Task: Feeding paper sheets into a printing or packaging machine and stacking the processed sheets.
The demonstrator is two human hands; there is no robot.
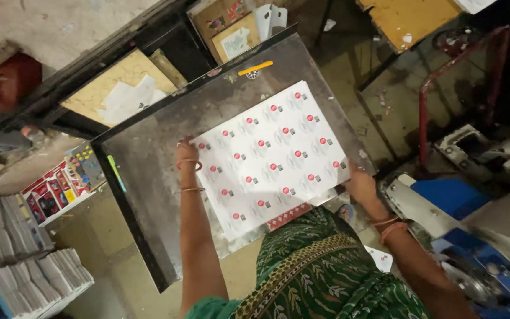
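Note:
A white printed sheet (270,156) with rows of small red and grey marks lies on a dark metal table (149,177). My left hand (186,152) rests on the sheet's left edge, fingers curled at the corner. My right hand (361,182) grips the sheet's right edge near the table's rim. Bangles circle both wrists. A patterned red sheet edge (290,215) peeks out beneath the white one, close to my green patterned clothing (320,266).
Stacks of printed sheets (25,260) stand at the lower left. A blue machine (479,254) with a white lever sits at the right. Cardboard and paper scraps (125,88) lie behind the table. A red metal frame (461,65) stands at the upper right.

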